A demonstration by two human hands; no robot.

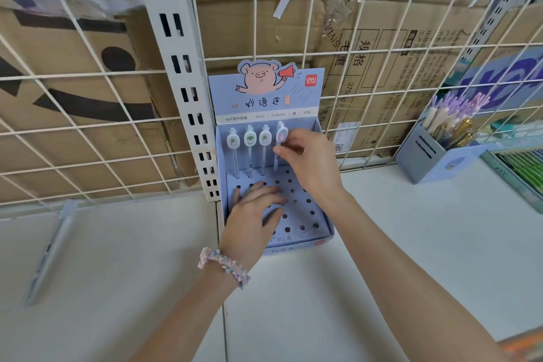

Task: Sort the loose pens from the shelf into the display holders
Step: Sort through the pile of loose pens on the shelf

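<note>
A light-blue display holder (318,216) with a pig card stands on the white shelf against the wire grid. Its perforated base has many round holes. Three pens (249,153) with round white tops stand upright in the back row. A fourth pen (280,135) stands to their right, and my right hand (311,161) pinches it just below its top. My left hand (255,211) lies flat on the holder's perforated base with straight fingers. One loose grey pen (48,253) lies on the shelf at far left.
A white slotted upright (182,73) and wire grid (367,91) back the shelf, with cardboard boxes behind. At right stand a blue holder full of pens (432,153) and a tray of green pens (517,173). The white shelf (382,244) stretches in front.
</note>
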